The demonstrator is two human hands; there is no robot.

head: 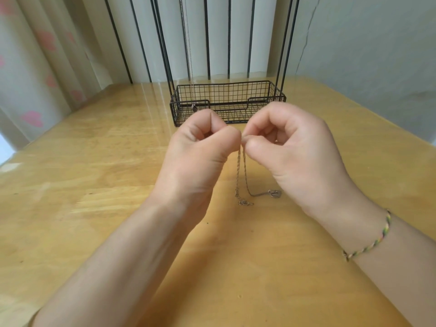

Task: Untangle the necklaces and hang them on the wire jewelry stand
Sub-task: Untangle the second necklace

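Parting a pinched necklace (240,175)
The left hand (200,147) and right hand (287,147) each pinch it; it hangs doubled below them, so best draw apart slowly, without tugging.

Glossy wooden table (94,161), pale curtain (35,67) with pink, perhaps floral, blotches, grey wall (377,55)

We record the wire jewelry stand (236,94) as black, its basket a square grid pattern. In front of the stand, the necklace chain (245,173) reads silver. The surface (94,173) is honey-yellow wood with pale grain streaks. Left of the stand, the curtain (35,67) is off-white with pink blotches. The bracelet (374,243) is braided green, yellow and red.
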